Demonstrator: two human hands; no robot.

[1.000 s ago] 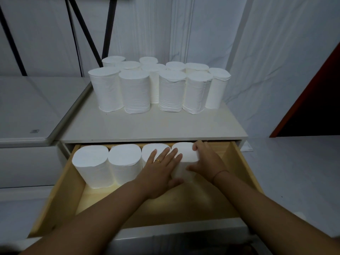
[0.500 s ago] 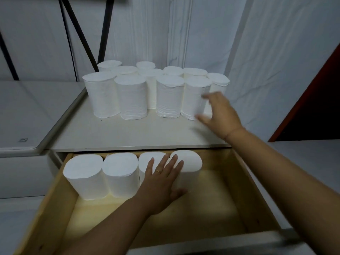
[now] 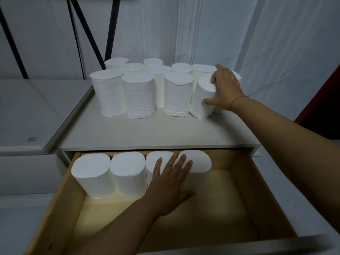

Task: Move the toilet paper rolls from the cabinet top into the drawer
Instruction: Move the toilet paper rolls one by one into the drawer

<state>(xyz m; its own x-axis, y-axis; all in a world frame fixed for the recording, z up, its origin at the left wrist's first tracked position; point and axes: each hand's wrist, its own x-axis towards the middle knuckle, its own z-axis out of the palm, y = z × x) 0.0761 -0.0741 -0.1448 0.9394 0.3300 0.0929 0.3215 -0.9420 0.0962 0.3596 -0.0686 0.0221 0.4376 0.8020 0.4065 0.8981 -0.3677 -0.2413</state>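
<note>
Several white toilet paper rolls stand upright in a cluster on the white cabinet top. My right hand grips the front right roll, thumb on its side and fingers over its top; that roll leans a little. Below, the open wooden drawer holds a row of several upright rolls along its back left. My left hand lies flat with fingers spread against the two rightmost rolls of that row, holding nothing.
A low white surface adjoins the cabinet on the left. White draped walls stand behind, with black rods at the back left. A red panel is at the far right. The drawer's right half is bare wood.
My right hand rose from the drawer to the cabinet top and closed on the front right roll, which now leans. My left hand stayed against the drawer rolls.
</note>
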